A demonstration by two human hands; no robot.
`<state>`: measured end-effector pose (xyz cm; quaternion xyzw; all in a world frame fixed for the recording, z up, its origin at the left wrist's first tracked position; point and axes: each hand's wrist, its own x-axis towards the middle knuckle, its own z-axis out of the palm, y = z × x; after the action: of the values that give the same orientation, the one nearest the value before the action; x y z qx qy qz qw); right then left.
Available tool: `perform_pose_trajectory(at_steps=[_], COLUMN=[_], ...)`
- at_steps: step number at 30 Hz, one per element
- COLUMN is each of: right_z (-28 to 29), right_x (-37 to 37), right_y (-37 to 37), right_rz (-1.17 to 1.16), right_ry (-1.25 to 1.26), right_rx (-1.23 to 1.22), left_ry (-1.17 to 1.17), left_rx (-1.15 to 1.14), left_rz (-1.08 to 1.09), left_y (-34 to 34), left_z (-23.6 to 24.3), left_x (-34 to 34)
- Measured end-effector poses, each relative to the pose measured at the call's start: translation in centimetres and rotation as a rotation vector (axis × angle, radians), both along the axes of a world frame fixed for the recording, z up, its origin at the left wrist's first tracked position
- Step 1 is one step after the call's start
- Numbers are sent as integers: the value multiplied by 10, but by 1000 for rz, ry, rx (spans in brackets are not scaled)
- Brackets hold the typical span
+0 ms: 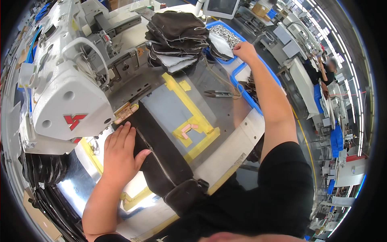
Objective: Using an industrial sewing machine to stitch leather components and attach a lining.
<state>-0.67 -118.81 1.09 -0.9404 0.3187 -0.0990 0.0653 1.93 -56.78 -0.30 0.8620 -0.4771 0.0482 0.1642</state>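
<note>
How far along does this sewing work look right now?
Done, it seems: a stack of dark sewn pieces sits behind the sewing machine. In hand: the left hand presses flat on a dark zippered piece lying beside the machine, while the right hand reaches into the blue tray of small metal parts. Left: this piece is not under the needle; how many remain cannot be told.
</note>
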Motion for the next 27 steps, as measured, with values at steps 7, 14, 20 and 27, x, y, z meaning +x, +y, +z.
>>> perform_pose_trajectory(at_steps=[7,14,20,27], right_z=[-8,68,56,24], right_x=[10,-2,4,33], right_y=[-7,124,317,378], right_rz=[42,115,800,1182], right_ry=[-39,-483,-295,-67], right_rx=[-228,-53,656,572], left_ry=[-11,-35,4,59], left_rx=[-27,-130,-145,-136], left_rz=[1,-115,-80,-60], left_y=[3,1,4,7], left_z=[3,11,3,4], left_x=[-1,-3,0,1])
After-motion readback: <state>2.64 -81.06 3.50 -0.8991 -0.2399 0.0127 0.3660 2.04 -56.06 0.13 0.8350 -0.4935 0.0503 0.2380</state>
